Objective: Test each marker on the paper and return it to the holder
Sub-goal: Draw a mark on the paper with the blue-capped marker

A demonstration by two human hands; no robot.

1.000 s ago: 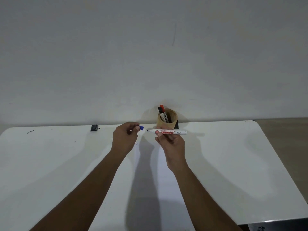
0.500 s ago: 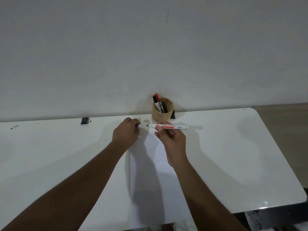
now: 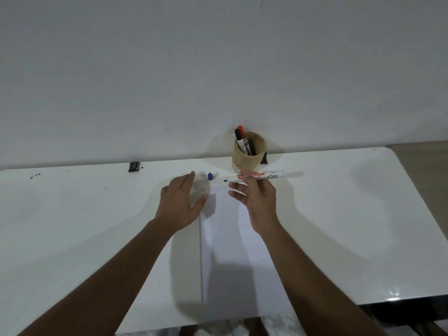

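A white glossy table [image 3: 339, 214] with rounded corners stands against a plain pale wall [image 3: 169, 69]; its far edge meets the wall, and past its right edge a strip of tan floor [image 3: 424, 161] shows. A sheet of white paper [image 3: 232, 263] lies on the table from the near edge toward the middle, its left edge a straight line running away from the person. At the far edge, just right of centre, stands a round wooden holder [image 3: 248, 157], with a red-capped marker [image 3: 242, 135] and a black-capped marker [image 3: 238, 139] leaning against its left wall. A small dark object [image 3: 134, 166] sits at the far edge well to the left, with a few dark specks [image 3: 35, 175] farther left still.

The right hand [image 3: 258, 197] pinches an uncapped white marker [image 3: 257, 177] in its fingertips, above the far end of the paper and just in front of the holder. The marker lies nearly level, its long axis running along the far edge, the dark tip pointing left and the tail pointing right. The other fingers are loosely spread.

A blue cap [image 3: 210, 176] stands on the table near the paper's far left corner, between the two hands and apart from both. The left hand [image 3: 180, 202] is empty, its fingers loosely extended and its palm turned down, at the paper's left edge; whether it touches the surface cannot be told.
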